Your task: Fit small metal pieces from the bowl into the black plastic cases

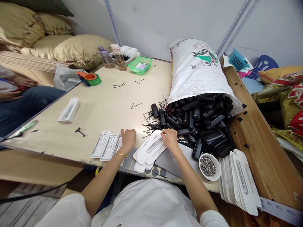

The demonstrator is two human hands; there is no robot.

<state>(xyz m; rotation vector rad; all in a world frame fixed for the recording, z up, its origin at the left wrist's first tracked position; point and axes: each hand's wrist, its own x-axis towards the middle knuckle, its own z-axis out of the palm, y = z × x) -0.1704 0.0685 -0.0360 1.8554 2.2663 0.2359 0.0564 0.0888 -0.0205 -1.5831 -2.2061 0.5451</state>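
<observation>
Flat white printed cards [101,145] lie side by side in a row at the table's front edge. My left hand [128,138], with a gold bracelet at its wrist, is curled over the right end of this row and partly covers the last card [118,145]. What its fingertips grip is hidden. A fanned pile of white printed cards [146,151] lies between my hands. My right hand [169,137] pinches the pile's upper right end between thumb and fingers. Just beyond it are black plastic handles [162,117] and thin black sticks [149,121].
A white sack [194,69] spills black handles [213,138] to the right. Nearby stand a white bowl of small metal pieces [208,167] and stacked cards [239,179]. A folded white box [68,110], tape dispenser [91,78], green basket [140,65] and bottles [119,58] lie farther off. Another person [23,94] sits left.
</observation>
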